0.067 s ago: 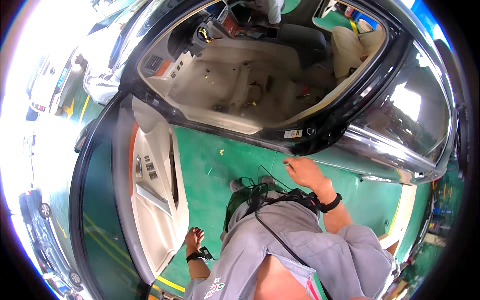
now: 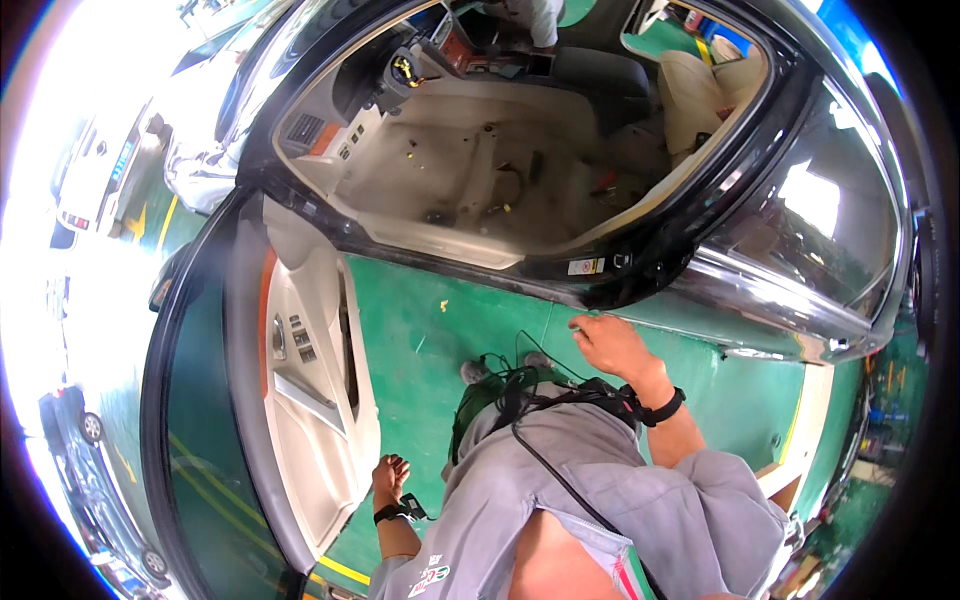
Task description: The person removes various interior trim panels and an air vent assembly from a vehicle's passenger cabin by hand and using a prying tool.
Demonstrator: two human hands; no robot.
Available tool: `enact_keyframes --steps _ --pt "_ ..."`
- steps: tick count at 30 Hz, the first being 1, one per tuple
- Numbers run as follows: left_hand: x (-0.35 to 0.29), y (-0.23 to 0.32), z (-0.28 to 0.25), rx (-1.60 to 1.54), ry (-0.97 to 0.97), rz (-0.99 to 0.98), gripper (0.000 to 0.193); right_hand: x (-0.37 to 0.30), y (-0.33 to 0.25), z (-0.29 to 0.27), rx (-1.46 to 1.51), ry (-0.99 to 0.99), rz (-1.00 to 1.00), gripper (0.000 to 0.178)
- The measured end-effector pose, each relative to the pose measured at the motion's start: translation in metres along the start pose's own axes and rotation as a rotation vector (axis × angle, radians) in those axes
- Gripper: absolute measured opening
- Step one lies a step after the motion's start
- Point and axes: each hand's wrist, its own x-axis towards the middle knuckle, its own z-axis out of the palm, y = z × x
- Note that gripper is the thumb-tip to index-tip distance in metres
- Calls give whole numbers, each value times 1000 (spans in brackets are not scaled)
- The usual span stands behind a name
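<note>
My left hand (image 2: 390,474) hangs low beside the lower end of the open car door (image 2: 310,450); its fingers are curled, with nothing visible in them. My right hand (image 2: 612,345) is raised in front of my right hip, near the dark car's sill (image 2: 440,252). Its fingers are bent inward and no object shows in them. Neither hand touches the car. Beyond the sill lies the cabin, where the beige floor (image 2: 450,150) is bare where the front seat would stand. Yellow wires (image 2: 405,70) stick out at the steering column.
Black cables (image 2: 520,390) hang round my waist. Another person's sleeve (image 2: 545,20) shows at the cabin's far side. A pale wooden frame (image 2: 805,420) stands on the green floor (image 2: 400,300) to the right. Other cars (image 2: 95,480) are parked at the left.
</note>
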Motion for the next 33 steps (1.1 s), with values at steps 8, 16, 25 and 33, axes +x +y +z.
enact_keyframes --steps 8,16,25,33 --pt "58 -12 -33 -61 -260 -330 39 -26 -5 8 21 41 189 25" --pt "68 -6 -23 -90 -236 -318 38 -32 22 -3 67 120 247 25" --pt "31 37 31 71 -241 -105 37 -25 47 -10 131 172 211 23" --pt "39 22 19 -13 -231 -278 38 -24 66 -18 184 165 286 24"
